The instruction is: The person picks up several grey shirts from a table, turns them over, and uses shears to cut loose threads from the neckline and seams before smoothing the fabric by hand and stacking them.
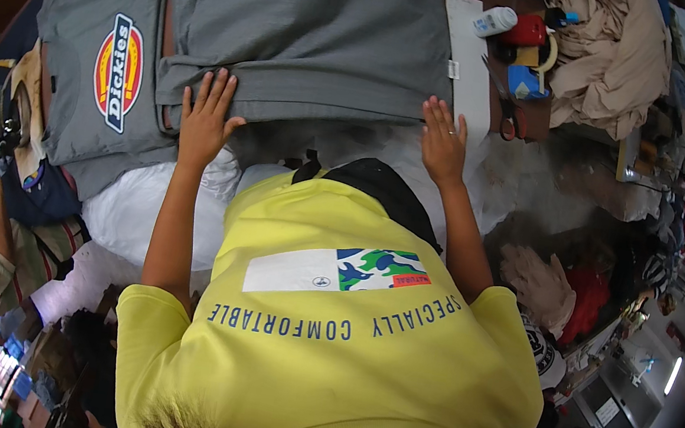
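Note:
A large grey garment lies flat across the table, its near edge forming a folded band. My left hand rests on that band near its left end, fingers stretched out and apart. At the right end, my right hand lies with its fingertips on the cloth, fingers extended and a ring on one of them. Neither hand holds anything. A small white tag sticks out from the garment's right edge. Left of it lie more dark grey pieces bearing a colourful printed emblem.
Right of the garment are a white paper strip, a white bottle, a roll of tape, scissors and heaped beige cloth. White bundles sit below the table edge. Another person works at the left.

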Motion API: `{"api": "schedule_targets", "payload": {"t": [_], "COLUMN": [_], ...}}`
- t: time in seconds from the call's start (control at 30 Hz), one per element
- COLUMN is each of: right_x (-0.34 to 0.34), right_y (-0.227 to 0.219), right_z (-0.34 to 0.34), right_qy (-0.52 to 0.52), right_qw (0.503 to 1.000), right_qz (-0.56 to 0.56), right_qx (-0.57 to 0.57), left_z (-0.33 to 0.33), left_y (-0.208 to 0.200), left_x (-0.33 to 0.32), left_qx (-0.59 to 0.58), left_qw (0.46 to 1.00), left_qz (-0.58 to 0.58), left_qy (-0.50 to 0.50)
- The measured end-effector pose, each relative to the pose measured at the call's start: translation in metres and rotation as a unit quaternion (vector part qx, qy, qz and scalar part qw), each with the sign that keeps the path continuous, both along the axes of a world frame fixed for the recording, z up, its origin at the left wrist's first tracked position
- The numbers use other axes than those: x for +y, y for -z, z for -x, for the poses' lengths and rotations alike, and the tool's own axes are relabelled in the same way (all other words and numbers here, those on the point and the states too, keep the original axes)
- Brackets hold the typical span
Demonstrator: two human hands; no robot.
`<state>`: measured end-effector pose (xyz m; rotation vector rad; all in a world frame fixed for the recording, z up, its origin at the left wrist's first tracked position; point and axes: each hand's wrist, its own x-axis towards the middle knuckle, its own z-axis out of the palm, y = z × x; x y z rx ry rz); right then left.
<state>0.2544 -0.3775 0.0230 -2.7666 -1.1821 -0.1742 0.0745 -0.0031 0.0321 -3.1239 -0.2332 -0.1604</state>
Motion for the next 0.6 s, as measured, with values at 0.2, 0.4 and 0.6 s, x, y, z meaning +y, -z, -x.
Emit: {"api": "schedule_targets", "payload": {"t": [0.2,0.4,0.6], "right_x": [0.001,0.006,0.005], "right_y": [-0.015,-0.025,-0.031], "right_z": [-0.015,-0.027,-0.032], "right_qy": [-0.005,-0.025,0.007], "right_qw": [0.997,0.987,0.967], "right_qz": [-0.048,-0.109,-0.164], "right_qx": [0.063,0.112,0.197], "left_z": [0.033,0.038,0.028], "left_y": [-0.002,-0.016,-0.02], "left_x": [0.054,0.081,0.088], "left_qx": [-0.006,-0.098,-0.103], "left_qw": [0.999,0.985,0.978], "left_qz": [0.017,0.128,0.175], "left_qy": [-0.05,-0.067,-0.05]}}
